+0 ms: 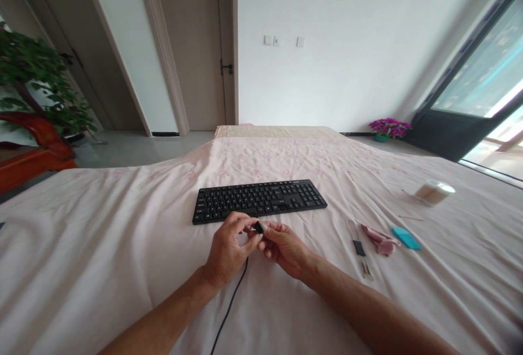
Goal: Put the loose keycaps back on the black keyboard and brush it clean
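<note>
Just in front of the black keyboard (259, 200), my two hands meet over a small black piece (259, 227) that looks like a cable's plug end. My left hand (231, 246) pinches it between thumb and fingers. My right hand (284, 246) has its fingertips closed at the piece's right side; whether they hold anything else is hidden. A thin black cable (232, 301) runs from under my left hand down to the bottom edge. The keyboard lies flat on the pale pink cloth (163, 268), its near edge just beyond my left fingers.
To the right lie a pair of tweezers (363, 259) with a black band, a folded pink cloth (382, 240), a teal flat piece (406, 238) and thin sticks (411, 217). A clear round tub (435, 193) lies behind them. A potted plant (36, 77) stands left.
</note>
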